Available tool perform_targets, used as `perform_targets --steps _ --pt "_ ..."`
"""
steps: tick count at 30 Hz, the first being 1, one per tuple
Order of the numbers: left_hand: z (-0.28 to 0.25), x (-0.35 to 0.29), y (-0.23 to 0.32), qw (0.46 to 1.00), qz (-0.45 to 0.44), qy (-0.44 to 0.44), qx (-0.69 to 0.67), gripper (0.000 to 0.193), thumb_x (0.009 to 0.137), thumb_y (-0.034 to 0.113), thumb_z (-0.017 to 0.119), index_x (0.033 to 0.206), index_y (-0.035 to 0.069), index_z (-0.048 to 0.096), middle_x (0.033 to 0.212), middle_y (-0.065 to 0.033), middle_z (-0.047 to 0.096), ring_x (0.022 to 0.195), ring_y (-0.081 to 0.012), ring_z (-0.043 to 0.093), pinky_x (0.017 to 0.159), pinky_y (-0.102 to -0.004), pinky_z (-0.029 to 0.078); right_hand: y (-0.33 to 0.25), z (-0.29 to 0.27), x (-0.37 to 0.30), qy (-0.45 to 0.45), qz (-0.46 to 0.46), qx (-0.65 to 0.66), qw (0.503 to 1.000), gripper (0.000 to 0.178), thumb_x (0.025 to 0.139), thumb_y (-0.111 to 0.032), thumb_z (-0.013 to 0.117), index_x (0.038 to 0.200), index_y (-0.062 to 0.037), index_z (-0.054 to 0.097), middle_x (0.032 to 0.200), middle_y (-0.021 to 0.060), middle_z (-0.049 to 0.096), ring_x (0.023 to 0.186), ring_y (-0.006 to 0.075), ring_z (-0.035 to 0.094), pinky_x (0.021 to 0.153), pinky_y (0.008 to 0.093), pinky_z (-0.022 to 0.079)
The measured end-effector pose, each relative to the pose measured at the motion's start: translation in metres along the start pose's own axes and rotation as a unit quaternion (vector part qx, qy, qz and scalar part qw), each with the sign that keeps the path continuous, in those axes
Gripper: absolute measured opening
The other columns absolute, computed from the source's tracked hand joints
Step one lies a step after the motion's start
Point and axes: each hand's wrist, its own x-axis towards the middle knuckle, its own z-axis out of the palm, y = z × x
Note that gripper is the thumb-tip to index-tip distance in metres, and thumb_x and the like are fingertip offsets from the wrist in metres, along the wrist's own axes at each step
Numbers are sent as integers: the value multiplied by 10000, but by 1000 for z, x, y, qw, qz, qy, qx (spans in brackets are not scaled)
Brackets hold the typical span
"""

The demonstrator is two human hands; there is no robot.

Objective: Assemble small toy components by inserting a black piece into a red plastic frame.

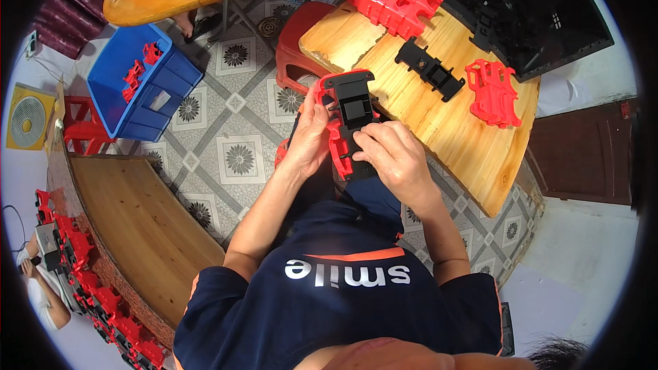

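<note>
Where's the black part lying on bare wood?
In the head view, upper right, the black part lies on the wooden table, just left of the red frame.

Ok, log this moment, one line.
left hand: holds red shell | right hand: touches its black insert | table: red frames, black piece

The bare left hand (pixel 310 138) curls, thumb (pixel 320 116) upward; the bare right hand (pixel 396 159) bends its fingers (pixel 373 142) inward; both bare forearms (pixel 266 214) converge.
</note>
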Motion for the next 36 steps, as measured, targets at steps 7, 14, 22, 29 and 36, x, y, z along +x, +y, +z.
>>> perform_targets --steps 7,14,22,29,36 --pt "-3 -3 -2 995 49 16 82 1019 862 304 739 1563 172 11 1482 -150 330 1332 -292 431 1079 -430 404 13 9 3 19 -16 50 998 421 666 -209 811 1010 -7 676 1022 101 631 912 268 614 791 378 509" --pt "11 -2 3 982 62 43 174 882 907 266 665 1551 68 95 1444 -168 379 1330 -245 416 1100 -380 357 44 46 28 43 326 394 858 364 921 -284 670 1133 12 649 1104 146 667 1108 265 582 931 352 463" --pt "24 -11 49 946 273 109 134 691 970 312 597 1513 83 237 1384 -105 435 1291 -194 413 1108 -352 321 37 30 42 -29 220 589 777 1053 860 -644 608 1524 53 180 1542 192 310 1456 270 257 1176 381 211" --pt "15 -27 58 914 303 55 265 1211 794 271 803 1545 107 -132 1547 -145 180 1423 -264 247 1151 -407 262 13 43 48 3 235 660 714 692 911 -191 597 1479 83 310 1447 172 454 1291 221 487 1084 337 369" --pt "49 -41 89 903 365 81 213 1193 695 143 825 1535 40 -16 1347 -151 449 1205 -246 522 1022 -378 452 -12 35 78 -47 186 515 836 705 864 -106 677 1470 44 351 1374 177 522 1224 213 543 1014 337 440"
